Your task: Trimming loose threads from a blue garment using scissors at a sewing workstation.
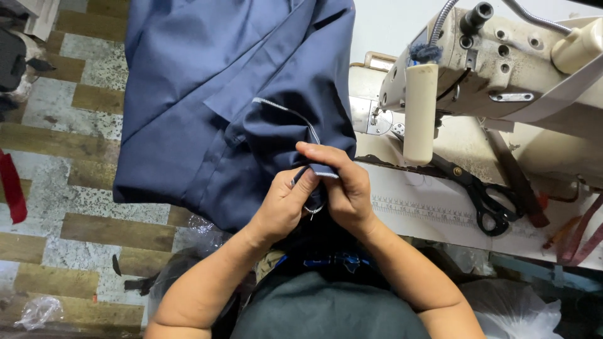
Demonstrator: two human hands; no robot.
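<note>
garment: big navy garment (pixel 220 107) draped off the counter's (pixel 427 216) left edge, hangs toward the floor (pixel 63 188); bulk lies up and left of both hands
machine: cream sewing machine (pixel 502 69) on counter, to the right of the hands, well apart from the fabric end being worked
scissors: black scissors (pixel 483 194) flat on counter, right of right hand, untouched
zipper: pale zipper tape (pixel 292 116) runs along garment from upper left down to the hands; long axis diagonal, lower end terminates at the fingers
left hand: left hand (pixel 286 204) closed, thumb + fingers (pixel 308 182) pinch the fabric end from the left
right hand: right hand (pixel 345 188) closed over the same end from above/right, fingers curled round the edge; hands touching each other
ring: small metal ring (pixel 313 211) shows between the hands, just below the pinched end; can't tell which hand holds it
nearer hand: both on the zipper end, about equal; rest of the zipper runs away up-left, on the left hand's side
</note>
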